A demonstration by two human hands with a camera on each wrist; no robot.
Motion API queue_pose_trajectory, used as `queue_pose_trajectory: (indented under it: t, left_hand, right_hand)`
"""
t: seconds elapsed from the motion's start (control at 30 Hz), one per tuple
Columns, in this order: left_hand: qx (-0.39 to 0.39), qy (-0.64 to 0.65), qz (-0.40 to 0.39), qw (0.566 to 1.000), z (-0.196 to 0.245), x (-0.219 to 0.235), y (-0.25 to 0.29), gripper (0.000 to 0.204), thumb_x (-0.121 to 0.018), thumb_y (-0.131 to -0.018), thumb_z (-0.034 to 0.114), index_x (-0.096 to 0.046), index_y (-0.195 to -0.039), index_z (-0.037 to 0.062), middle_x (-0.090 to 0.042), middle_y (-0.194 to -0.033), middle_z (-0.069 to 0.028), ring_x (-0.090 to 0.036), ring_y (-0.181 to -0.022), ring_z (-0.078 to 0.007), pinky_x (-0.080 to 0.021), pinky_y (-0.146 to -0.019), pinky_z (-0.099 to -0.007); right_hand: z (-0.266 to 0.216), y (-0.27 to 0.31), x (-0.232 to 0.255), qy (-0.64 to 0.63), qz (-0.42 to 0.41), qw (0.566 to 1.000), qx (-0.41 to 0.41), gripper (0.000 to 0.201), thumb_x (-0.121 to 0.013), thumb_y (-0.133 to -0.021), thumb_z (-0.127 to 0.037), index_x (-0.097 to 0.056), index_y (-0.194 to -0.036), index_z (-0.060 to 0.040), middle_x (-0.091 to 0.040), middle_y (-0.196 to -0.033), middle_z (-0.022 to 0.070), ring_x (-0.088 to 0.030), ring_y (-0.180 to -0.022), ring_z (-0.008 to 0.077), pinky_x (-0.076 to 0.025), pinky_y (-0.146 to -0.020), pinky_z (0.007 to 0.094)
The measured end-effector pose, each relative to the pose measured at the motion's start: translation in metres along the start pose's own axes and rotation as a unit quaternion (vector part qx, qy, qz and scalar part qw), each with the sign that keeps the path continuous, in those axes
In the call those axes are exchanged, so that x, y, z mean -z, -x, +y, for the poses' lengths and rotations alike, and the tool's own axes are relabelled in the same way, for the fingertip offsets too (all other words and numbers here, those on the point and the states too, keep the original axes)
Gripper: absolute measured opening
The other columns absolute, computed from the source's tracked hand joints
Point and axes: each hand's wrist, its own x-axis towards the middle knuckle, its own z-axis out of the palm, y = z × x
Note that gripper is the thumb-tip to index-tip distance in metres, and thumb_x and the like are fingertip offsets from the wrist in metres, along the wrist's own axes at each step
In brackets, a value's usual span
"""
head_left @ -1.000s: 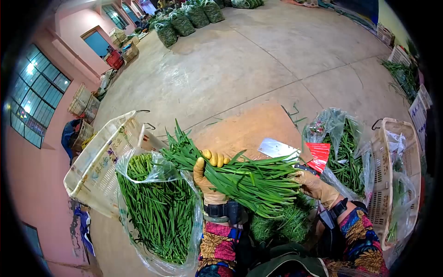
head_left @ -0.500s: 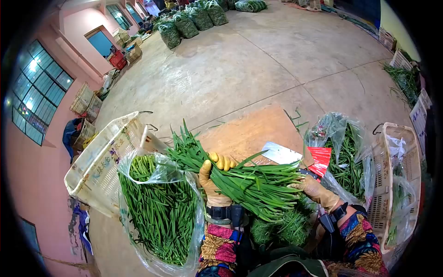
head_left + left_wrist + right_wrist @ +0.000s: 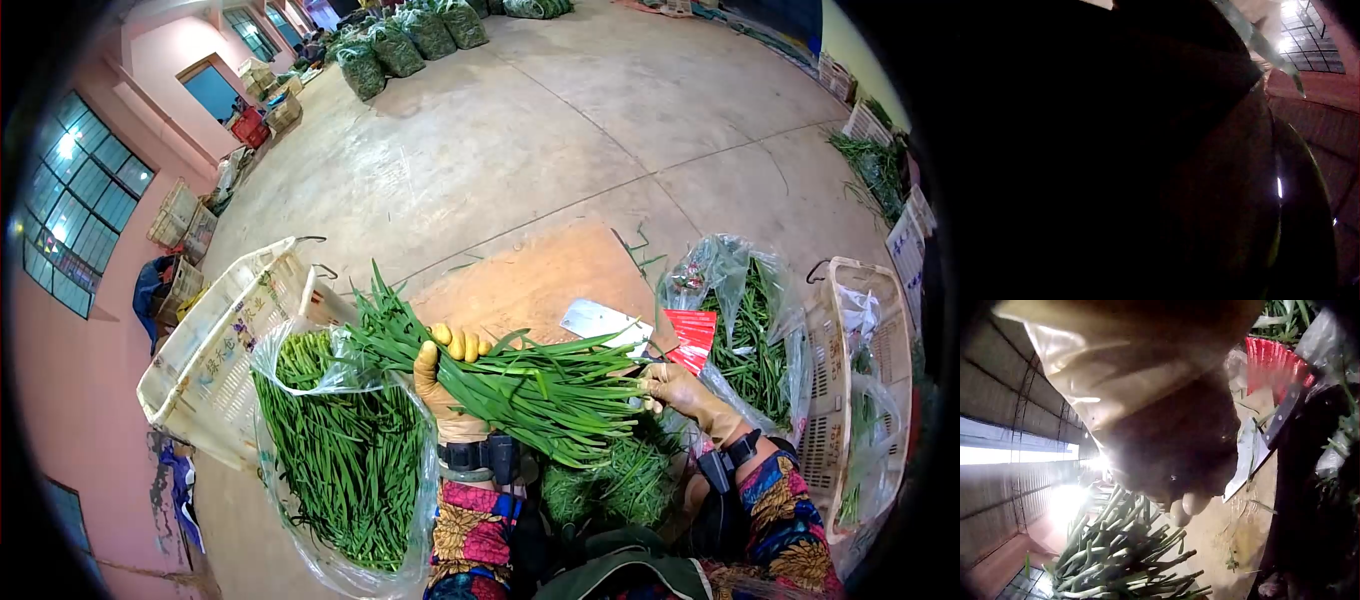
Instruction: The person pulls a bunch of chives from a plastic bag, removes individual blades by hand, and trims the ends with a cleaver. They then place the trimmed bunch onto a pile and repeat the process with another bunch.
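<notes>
In the head view my gloved left hand (image 3: 450,385) grips a thick bunch of garlic chives (image 3: 540,390) around its leafy part, thumb up in front. The leaf tips point left and the pale cut ends point right. At those ends is my gloved right hand (image 3: 690,400), its curled fingers pinching stalks at the edge of the bunch. The right wrist view shows two fingertips (image 3: 1188,509) beside the stalk ends (image 3: 1129,550). Dark shapes fill most of the left wrist view, hiding the left hand there.
A cleaver (image 3: 600,325) lies on the wooden board (image 3: 530,280), with red strips (image 3: 692,338) beside it. Bags of greens stand left (image 3: 345,470) and right (image 3: 745,350), next to plastic crates (image 3: 225,350). Loose greens (image 3: 610,480) lie below the bunch.
The left hand keeps its grip on the bunch, which stays nearly in place. The right hand's fingers have curled in more at the stalk ends and shifted slightly.
</notes>
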Motion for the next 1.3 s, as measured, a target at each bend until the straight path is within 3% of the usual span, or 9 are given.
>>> queue_pose_trajectory:
  t: [0.2, 0.37, 0.5, 0.6, 0.77, 1.03, 1.1, 1.27, 1.3]
  left_hand:
    - [0.026, -0.036, 0.009, 0.999, -0.002, -0.007, 0.001, 0.021, -0.058, -0.088, 0.027, -0.046, -0.089, 0.0093, -0.038, -0.069, 0.001, -0.037, -0.066, -0.0127, -0.038, -0.071, -0.0305]
    - [0.039, -0.06, 0.042, 0.997, -0.008, -0.012, 0.002, 0.022, -0.058, -0.088, 0.027, -0.045, -0.087, 0.009, -0.035, -0.068, 0.001, -0.034, -0.064, -0.013, -0.036, -0.07, -0.0304]
    - [0.049, -0.038, 0.001, 0.998, -0.01, -0.007, 0.001, 0.022, -0.059, -0.087, 0.027, -0.044, -0.085, 0.0103, -0.034, -0.067, 0.0011, -0.033, -0.064, -0.013, -0.035, -0.069, -0.03]
    - [0.038, -0.043, 0.02, 0.998, -0.013, -0.01, 0.001, 0.023, -0.059, -0.086, 0.028, -0.043, -0.084, 0.0109, -0.034, -0.067, 0.0014, -0.033, -0.064, -0.013, -0.035, -0.069, -0.0297]
    - [0.035, -0.064, 0.017, 0.997, -0.015, -0.011, 0.001, 0.022, -0.059, -0.086, 0.028, -0.047, -0.087, 0.0091, -0.036, -0.068, 0.0011, -0.035, -0.065, -0.0136, -0.036, -0.07, -0.0305]
    - [0.031, -0.031, 0.071, 0.997, -0.016, -0.008, 0.002, 0.022, -0.06, -0.087, 0.027, -0.05, -0.091, 0.0077, -0.039, -0.071, 0.0, -0.037, -0.067, -0.0139, -0.037, -0.074, -0.0312]
    - [0.03, -0.03, 0.055, 0.998, -0.015, -0.004, 0.002, 0.021, -0.06, -0.087, 0.026, -0.05, -0.092, 0.0079, -0.039, -0.072, 0.0003, -0.037, -0.068, -0.014, -0.037, -0.074, -0.0313]
    - [0.018, -0.046, 0.082, 0.995, -0.013, -0.007, 0.001, 0.02, -0.06, -0.087, 0.026, -0.05, -0.09, 0.0089, -0.038, -0.072, 0.0009, -0.037, -0.068, -0.0139, -0.037, -0.076, -0.032]
    - [0.012, -0.048, 0.08, 0.996, -0.012, -0.009, 0.001, 0.019, -0.059, -0.087, 0.025, -0.049, -0.089, 0.0091, -0.038, -0.073, 0.0011, -0.037, -0.068, -0.0139, -0.037, -0.077, -0.0322]
  right_hand:
    - [0.002, -0.006, -0.003, -0.051, 0.034, 0.998, -0.007, 0.014, -0.055, -0.095, -0.016, -0.06, -0.094, -0.0022, -0.061, -0.071, 0.0027, -0.056, -0.057, 0.0084, -0.046, -0.053, 0.0209]
    - [0.01, -0.012, 0.005, -0.089, 0.08, 0.992, 0.052, 0.02, -0.063, -0.09, -0.02, -0.061, -0.101, -0.0039, -0.065, -0.092, 0.0026, -0.059, -0.078, 0.0091, -0.048, -0.07, 0.0241]
    - [-0.023, 0.006, -0.018, -0.272, 0.08, 0.954, 0.099, 0.032, -0.063, -0.09, -0.026, -0.06, -0.112, -0.0031, -0.065, -0.105, 0.0047, -0.061, -0.092, 0.0127, -0.05, -0.083, 0.0272]
    - [-0.033, 0.013, -0.025, -0.254, -0.018, 0.965, 0.057, 0.033, -0.062, -0.091, -0.027, -0.059, -0.113, -0.0028, -0.065, -0.108, 0.006, -0.061, -0.095, 0.0136, -0.051, -0.086, 0.0292]
    - [-0.008, 0.001, -0.028, -0.153, -0.052, 0.986, -0.033, 0.032, -0.062, -0.092, -0.021, -0.058, -0.116, -0.0004, -0.064, -0.108, 0.0026, -0.061, -0.095, 0.0111, -0.049, -0.085, 0.0254]
    - [-0.019, 0.009, -0.029, -0.234, -0.092, 0.967, -0.031, 0.035, -0.065, -0.089, -0.014, -0.055, -0.12, -0.0014, -0.062, -0.11, 0.0032, -0.06, -0.096, 0.0111, -0.048, -0.087, 0.0253]
    - [-0.017, 0.011, -0.031, -0.239, -0.091, 0.967, 0.015, 0.036, -0.067, -0.088, -0.015, -0.056, -0.119, -0.0022, -0.061, -0.113, 0.0035, -0.059, -0.099, 0.0118, -0.047, -0.088, 0.026]
    - [-0.01, 0.011, -0.026, -0.272, -0.177, 0.946, 0.008, 0.04, -0.072, -0.082, -0.017, -0.056, -0.116, -0.0032, -0.06, -0.111, 0.0033, -0.057, -0.102, 0.0125, -0.046, -0.09, 0.0261]
    - [-0.014, 0.012, -0.026, -0.235, -0.173, 0.957, 0.013, 0.042, -0.074, -0.08, -0.017, -0.056, -0.115, -0.0029, -0.06, -0.107, 0.0034, -0.058, -0.093, 0.0113, -0.049, -0.079, 0.0241]
